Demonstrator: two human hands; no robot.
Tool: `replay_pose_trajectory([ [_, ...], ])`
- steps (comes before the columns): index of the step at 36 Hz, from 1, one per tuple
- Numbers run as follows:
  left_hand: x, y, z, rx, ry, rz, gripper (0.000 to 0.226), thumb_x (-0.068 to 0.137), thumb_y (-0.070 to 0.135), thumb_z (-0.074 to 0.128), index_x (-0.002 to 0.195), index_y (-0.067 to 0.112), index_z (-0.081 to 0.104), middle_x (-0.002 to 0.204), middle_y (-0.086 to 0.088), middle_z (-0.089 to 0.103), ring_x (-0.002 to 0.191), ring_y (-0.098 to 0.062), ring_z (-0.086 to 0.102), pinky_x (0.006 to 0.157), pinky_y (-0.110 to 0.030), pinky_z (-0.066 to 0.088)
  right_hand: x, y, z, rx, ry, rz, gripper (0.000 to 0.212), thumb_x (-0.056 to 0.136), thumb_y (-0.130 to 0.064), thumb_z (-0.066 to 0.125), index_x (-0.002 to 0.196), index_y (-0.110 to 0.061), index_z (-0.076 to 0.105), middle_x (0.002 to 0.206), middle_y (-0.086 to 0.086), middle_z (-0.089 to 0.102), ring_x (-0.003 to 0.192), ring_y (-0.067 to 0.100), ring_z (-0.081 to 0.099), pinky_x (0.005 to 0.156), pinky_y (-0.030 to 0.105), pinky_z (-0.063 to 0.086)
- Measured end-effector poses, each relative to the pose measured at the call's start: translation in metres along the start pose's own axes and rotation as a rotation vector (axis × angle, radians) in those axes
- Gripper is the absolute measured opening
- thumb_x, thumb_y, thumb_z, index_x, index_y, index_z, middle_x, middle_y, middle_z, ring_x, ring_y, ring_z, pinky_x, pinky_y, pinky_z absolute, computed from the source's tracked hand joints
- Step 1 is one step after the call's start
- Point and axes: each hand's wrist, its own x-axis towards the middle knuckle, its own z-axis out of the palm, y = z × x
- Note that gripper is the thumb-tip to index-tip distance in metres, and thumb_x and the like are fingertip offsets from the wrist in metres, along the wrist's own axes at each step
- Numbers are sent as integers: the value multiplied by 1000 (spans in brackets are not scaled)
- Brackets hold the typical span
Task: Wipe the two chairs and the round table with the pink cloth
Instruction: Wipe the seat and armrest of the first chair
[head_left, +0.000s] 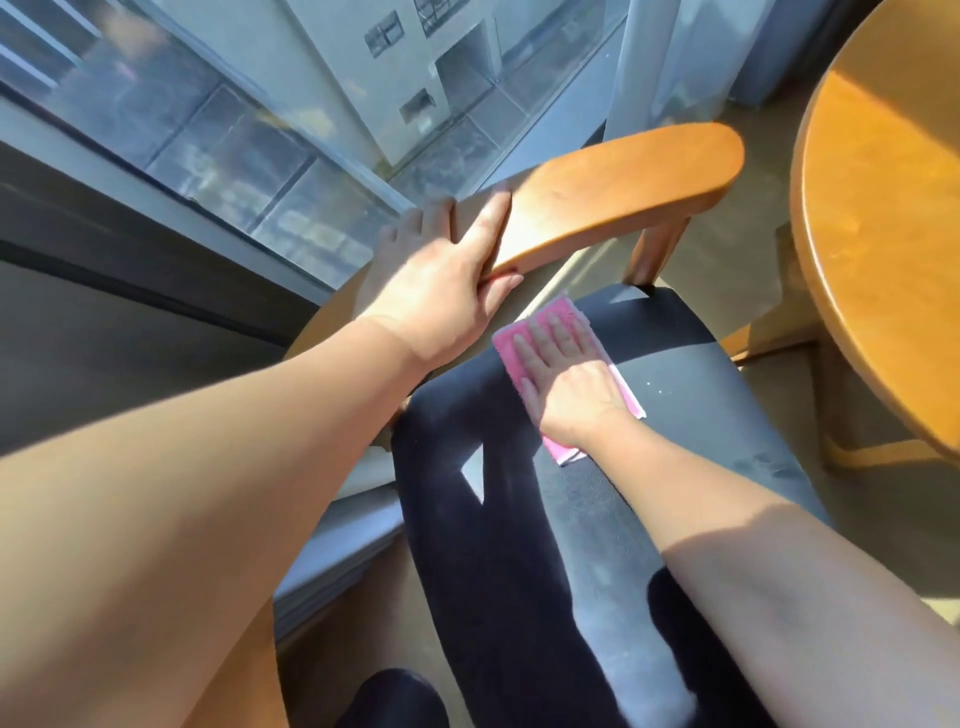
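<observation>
The right hand (566, 384) lies flat, fingers straight, pressing the pink cloth (505, 347) onto the dark chair seat (701, 415) at frame centre. The left hand (447, 296) grips the wooden armrest (623, 176), and the round table (883, 234) stands at right.

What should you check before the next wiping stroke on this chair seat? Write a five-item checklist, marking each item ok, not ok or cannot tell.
1. Pink cloth lies flat on the dark seat: ok.
2. Right hand presses the cloth with straight fingers: ok.
3. Left hand grips the wooden armrest for support: ok.
4. Seat beside the cloth free of dirt: not ok, pale specks show.
5. Round table already wiped: cannot tell.
</observation>
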Motion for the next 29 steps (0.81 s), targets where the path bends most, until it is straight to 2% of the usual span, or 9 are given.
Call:
replay_pose_trajectory([
  [3, 1, -2, 3, -7, 4, -2, 69, 91, 57, 40, 149, 34, 10, 132, -22, 37, 106, -42, 48, 95, -46, 38, 27, 1, -13, -70, -40, 20, 61, 98, -42, 16, 149, -15, 34, 153, 13, 37, 142, 34, 28, 119, 51, 7],
  [5, 2, -3, 5, 0, 15, 5, 69, 91, 57, 40, 149, 34, 11, 132, -21, 37, 108, -41, 48, 96, -47, 39, 38, 3, -21, -85, 4, 21, 54, 97, -41, 17, 126, -15, 54, 127, 14, 58, 121, 33, 47, 115, 50, 19],
  [8, 2, -4, 6, 3, 36, 18, 69, 91, 58, 39, 149, 33, 12, 133, -21, 38, 110, -40, 47, 96, -47, 39, 40, 6, -17, -73, 48, 15, 49, 97, -40, 18, 110, -17, 60, 111, 10, 63, 107, 31, 51, 110, 47, 26],
  [12, 1, -3, 3, 70, 75, 37, 70, 92, 58, 38, 150, 30, 13, 134, -19, 40, 115, -38, 41, 97, -45, 33, 35, 11, -11, -66, 52, 4, 52, 95, -40, 17, 121, -16, 56, 118, 10, 60, 116, 32, 49, 116, 47, 18],
  [15, 1, -3, 3, 85, 70, 44, 70, 91, 59, 36, 150, 30, 12, 133, -19, 41, 114, -38, 41, 95, -45, 33, 19, 22, -6, -36, 69, 32, 61, 95, -41, 19, 141, -13, 47, 142, 15, 50, 136, 36, 38, 120, 47, 11],
  [18, 0, -2, 2, 84, 63, 41, 70, 91, 60, 35, 150, 31, 11, 134, -19, 40, 115, -38, 41, 95, -44, 32, -7, 34, -2, 8, 122, 65, 62, 94, -39, 25, 147, -12, 41, 151, 16, 40, 145, 35, 29, 122, 44, 7],
  [20, 1, -2, 1, 79, 57, 37, 70, 91, 60, 36, 150, 32, 11, 134, -19, 39, 115, -37, 41, 96, -44, 32, -24, 41, 1, 6, 93, 79, 62, 95, -39, 27, 150, -11, 36, 154, 15, 35, 146, 35, 24, 122, 46, 9],
  [24, -1, -1, -1, 65, 57, 31, 70, 91, 59, 39, 150, 32, 12, 134, -19, 39, 113, -38, 40, 95, -44, 32, -58, 50, 14, 55, 28, 156, 61, 96, -40, 24, 140, -8, 50, 139, 20, 53, 133, 40, 43, 118, 49, 19],
  [29, -2, 2, -1, 58, 55, 15, 68, 92, 58, 38, 149, 34, 10, 137, -18, 37, 118, -37, 39, 99, -44, 32, -103, 65, 28, 82, 34, 188, 63, 95, -40, 24, 147, -9, 40, 152, 17, 38, 144, 36, 30, 118, 47, 14],
])
